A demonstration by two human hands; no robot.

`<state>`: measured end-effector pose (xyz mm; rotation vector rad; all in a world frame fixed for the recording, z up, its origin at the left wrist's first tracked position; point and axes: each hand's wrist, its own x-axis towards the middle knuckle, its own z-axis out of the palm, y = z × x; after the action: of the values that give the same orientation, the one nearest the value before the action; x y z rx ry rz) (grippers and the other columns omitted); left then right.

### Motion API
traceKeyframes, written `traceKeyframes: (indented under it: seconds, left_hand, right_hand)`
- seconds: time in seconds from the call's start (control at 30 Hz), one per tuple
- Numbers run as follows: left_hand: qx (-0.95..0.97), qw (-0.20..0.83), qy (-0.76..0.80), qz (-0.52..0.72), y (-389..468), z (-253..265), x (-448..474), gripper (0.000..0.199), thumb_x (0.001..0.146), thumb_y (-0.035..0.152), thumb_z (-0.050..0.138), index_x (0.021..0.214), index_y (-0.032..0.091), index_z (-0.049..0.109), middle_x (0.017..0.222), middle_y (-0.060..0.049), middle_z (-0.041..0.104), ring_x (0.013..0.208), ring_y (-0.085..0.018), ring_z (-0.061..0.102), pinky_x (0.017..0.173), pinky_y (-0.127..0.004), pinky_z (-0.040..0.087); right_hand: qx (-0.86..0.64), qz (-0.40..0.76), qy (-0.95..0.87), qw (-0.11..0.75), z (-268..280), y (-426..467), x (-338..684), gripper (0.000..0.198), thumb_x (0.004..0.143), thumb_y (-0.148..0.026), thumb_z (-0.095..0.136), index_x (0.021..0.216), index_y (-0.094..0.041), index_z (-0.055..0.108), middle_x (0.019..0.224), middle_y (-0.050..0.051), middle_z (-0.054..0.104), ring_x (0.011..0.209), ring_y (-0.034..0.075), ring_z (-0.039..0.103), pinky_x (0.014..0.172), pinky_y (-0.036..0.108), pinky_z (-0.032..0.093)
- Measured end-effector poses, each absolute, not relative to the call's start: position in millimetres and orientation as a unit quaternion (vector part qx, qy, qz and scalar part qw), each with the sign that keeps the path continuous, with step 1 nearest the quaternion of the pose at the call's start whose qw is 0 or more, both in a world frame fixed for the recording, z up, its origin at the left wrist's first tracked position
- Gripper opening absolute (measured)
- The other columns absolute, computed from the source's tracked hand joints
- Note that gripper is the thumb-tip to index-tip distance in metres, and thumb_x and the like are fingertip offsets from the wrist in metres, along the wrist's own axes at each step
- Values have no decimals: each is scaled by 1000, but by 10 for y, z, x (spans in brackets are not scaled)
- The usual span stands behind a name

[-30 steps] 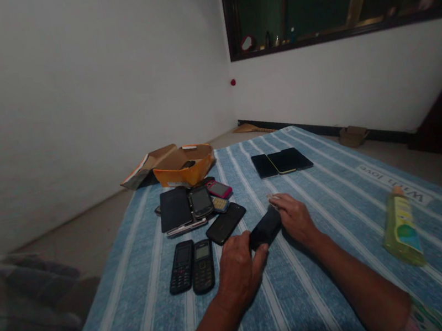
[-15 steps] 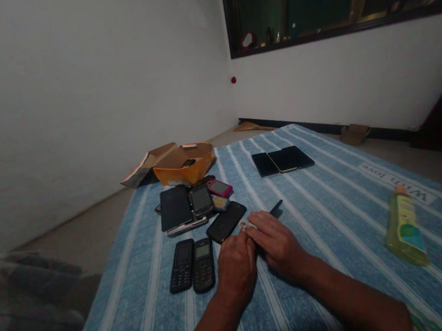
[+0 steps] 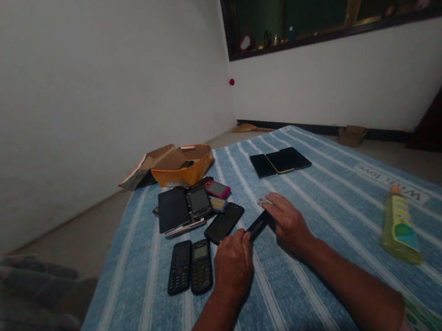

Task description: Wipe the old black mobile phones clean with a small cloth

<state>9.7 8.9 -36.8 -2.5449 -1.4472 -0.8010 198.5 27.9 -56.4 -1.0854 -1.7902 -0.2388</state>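
My left hand (image 3: 232,260) is closed around the near end of a slim black phone (image 3: 258,225), which is tilted so that mostly its narrow side shows. At its far end my right hand (image 3: 289,223) pinches a small whitish cloth (image 3: 265,201) against the phone. Just left of my left hand, a keypad phone with a pale screen (image 3: 200,266) lies beside a black keypad phone (image 3: 180,267). Beyond them rests a black smartphone (image 3: 224,222), face or back I cannot tell.
Several more phones, among them a pink one (image 3: 218,189), are piled before an open orange box (image 3: 183,175). Dark flat devices (image 3: 281,161) lie farther back. A bottle of yellow-green liquid (image 3: 399,232) lies at the right on the blue striped cloth (image 3: 327,199).
My right hand has moved right, away from my left hand, taking the whitish cloth along. More of the black phone between them now shows. My left hand has stayed nearly in place.
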Motion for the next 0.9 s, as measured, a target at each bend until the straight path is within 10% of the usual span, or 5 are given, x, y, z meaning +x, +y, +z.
traceKeyframes:
  seconds: [0.47,0.9]
  left_hand:
    - [-841,51,-475,-256,172,-266,145,27,94,17,44,115,10,61,93,-11,70,85,-26,64,77,-38,53]
    - [-836,-40,-537,-110,272,199,513,21,91,18,48,86,14,68,87,-14,71,89,-29,65,75,-36,44]
  right_hand:
    - [-525,229,-520,633,-639,480,2066,42,73,-18,44,102,-18,75,87,5,70,82,20,65,80,36,51]
    - [-512,285,-513,627,-561,404,1947,41,71,-21,45,99,-19,76,92,4,72,74,17,62,73,32,50]
